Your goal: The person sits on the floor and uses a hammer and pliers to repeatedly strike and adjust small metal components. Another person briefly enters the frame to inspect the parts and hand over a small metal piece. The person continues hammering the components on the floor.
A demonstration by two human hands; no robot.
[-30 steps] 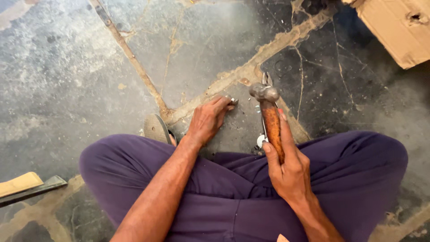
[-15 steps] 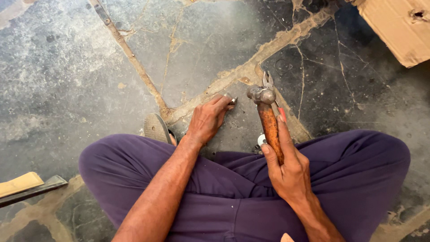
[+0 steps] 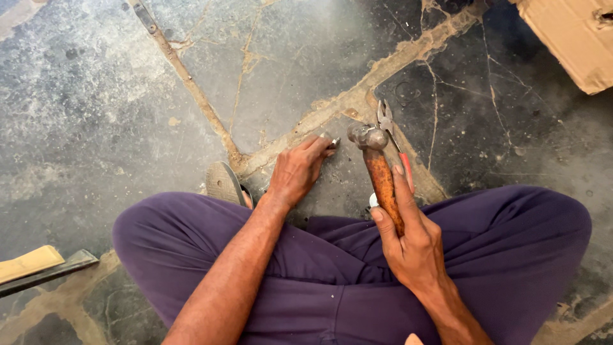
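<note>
My right hand grips a hammer by its worn wooden handle, the metal head raised a little above the stone floor. My left hand rests on the floor, fingers pinching a small metal piece just left of the hammer head. I sit cross-legged in purple trousers. Pliers with red handles lie on the floor behind the hammer.
A sandal peeks out by my left knee. A cardboard box sits at the top right. A flat tool with a pale wooden handle lies at the lower left. The cracked stone floor spreads all around.
The hammer head has shifted slightly left and down, closer to the small piece under my left fingers. My left hand has stayed in place.
</note>
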